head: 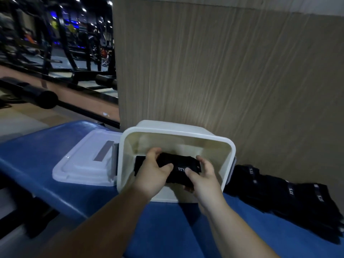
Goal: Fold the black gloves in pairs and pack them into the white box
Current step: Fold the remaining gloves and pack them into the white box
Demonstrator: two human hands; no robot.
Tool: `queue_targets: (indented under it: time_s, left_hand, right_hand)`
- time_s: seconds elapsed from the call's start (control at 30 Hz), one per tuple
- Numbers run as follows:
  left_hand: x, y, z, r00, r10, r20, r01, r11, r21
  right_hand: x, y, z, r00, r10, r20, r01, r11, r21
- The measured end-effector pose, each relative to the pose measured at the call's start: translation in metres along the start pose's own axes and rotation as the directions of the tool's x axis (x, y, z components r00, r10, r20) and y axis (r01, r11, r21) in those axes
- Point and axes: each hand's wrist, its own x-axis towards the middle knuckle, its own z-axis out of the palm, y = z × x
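A folded pair of black gloves (181,165) with white lettering sits inside the open white box (226,151) on the blue surface. My left hand (153,174) grips the bundle's left end, thumb on top. Its right end is held by my right hand (202,178), fingers curled beneath it. Both hands reach down into the box. The bundle's underside is hidden, so I cannot tell whether it touches the box floor.
The white lid (83,164) lies flat just left of the box. Several loose black gloves (290,198) are piled to the right on the blue surface (163,229). A wood-grain wall (223,71) rises right behind the box. Dark gym equipment stands at the far left.
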Motion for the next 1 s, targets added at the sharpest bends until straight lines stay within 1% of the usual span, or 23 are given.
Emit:
queue_targets:
  time_s: [0.07,0.2,0.27,0.33,0.4,0.6,0.7,0.8,0.9,1.0]
  left_hand:
    - [0.007,-0.002,-0.005,0.996,0.071,-0.048,-0.066,0.993,0.093]
    - [0.018,-0.01,-0.015,0.984,0.152,-0.092,-0.119,0.948,0.294]
    - [0.022,-0.014,-0.017,0.977,0.196,-0.086,-0.146,0.904,0.402]
    - [0.027,-0.016,-0.018,0.968,0.238,-0.074,-0.164,0.832,0.53]
    - [0.029,-0.016,-0.018,0.968,0.239,-0.072,-0.149,0.785,0.601]
    - [0.033,-0.022,-0.024,0.984,0.174,-0.026,-0.109,0.719,0.686]
    - [0.037,-0.029,-0.024,0.988,0.155,-0.01,-0.099,0.677,0.729]
    - [0.035,-0.029,-0.022,0.99,0.144,-0.011,-0.085,0.642,0.762]
    - [0.032,-0.026,-0.02,0.986,0.166,0.001,-0.1,0.59,0.801]
    - [0.031,-0.024,-0.019,0.976,0.217,0.02,-0.135,0.528,0.839]
  right_hand:
    - [0.011,0.001,0.011,0.999,-0.034,0.002,0.034,0.996,-0.088]
    - [0.029,0.001,0.032,0.993,-0.116,-0.019,0.105,0.944,-0.314]
    - [0.033,0.001,0.041,0.988,-0.155,-0.022,0.13,0.89,-0.436]
    - [0.036,0.0,0.048,0.98,-0.198,-0.017,0.154,0.811,-0.565]
    - [0.04,0.001,0.053,0.971,-0.24,-0.006,0.177,0.734,-0.656]
    - [0.05,0.012,0.059,0.968,-0.251,0.021,0.162,0.558,-0.814]
    - [0.048,0.013,0.059,0.964,-0.266,0.021,0.158,0.506,-0.848]
    - [0.045,0.011,0.06,0.954,-0.293,0.06,0.189,0.434,-0.881]
    - [0.044,0.011,0.062,0.934,-0.341,0.108,0.232,0.348,-0.908]
    - [0.044,0.013,0.063,0.93,-0.346,0.126,0.238,0.303,-0.923]
